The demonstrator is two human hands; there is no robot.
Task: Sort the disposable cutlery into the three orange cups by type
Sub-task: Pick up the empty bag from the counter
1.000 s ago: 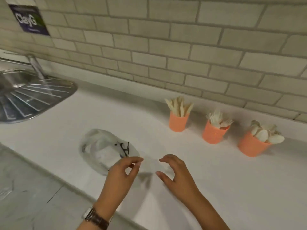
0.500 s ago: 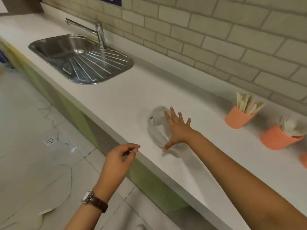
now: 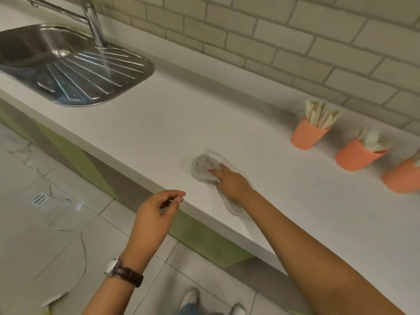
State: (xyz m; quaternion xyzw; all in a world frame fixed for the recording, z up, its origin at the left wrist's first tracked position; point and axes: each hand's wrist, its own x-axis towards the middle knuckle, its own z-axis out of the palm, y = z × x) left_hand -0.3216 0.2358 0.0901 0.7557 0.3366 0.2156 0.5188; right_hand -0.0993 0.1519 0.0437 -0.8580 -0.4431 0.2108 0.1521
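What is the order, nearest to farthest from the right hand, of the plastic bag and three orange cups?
1. Plastic bag, touching the right hand.
2. Left cup, farthest back.
3. Middle cup, right of it.
4. Right cup, at frame edge.

Three orange cups stand on the one bench [image 3: 204, 114]: the left cup [image 3: 306, 136], the middle cup [image 3: 356, 156] and the right cup [image 3: 402, 178], cut by the frame edge. Each holds one bundle of pale cutlery [image 3: 320, 117], its pieces too blurred to count. One clear plastic bag [image 3: 202, 169]. One sink [image 3: 127, 92], one tap [image 3: 91, 17]. Two hands: left hand [image 3: 156, 214], right hand [image 3: 229, 181]. One wristwatch [image 3: 120, 270]. One floor drain [image 3: 40, 198].
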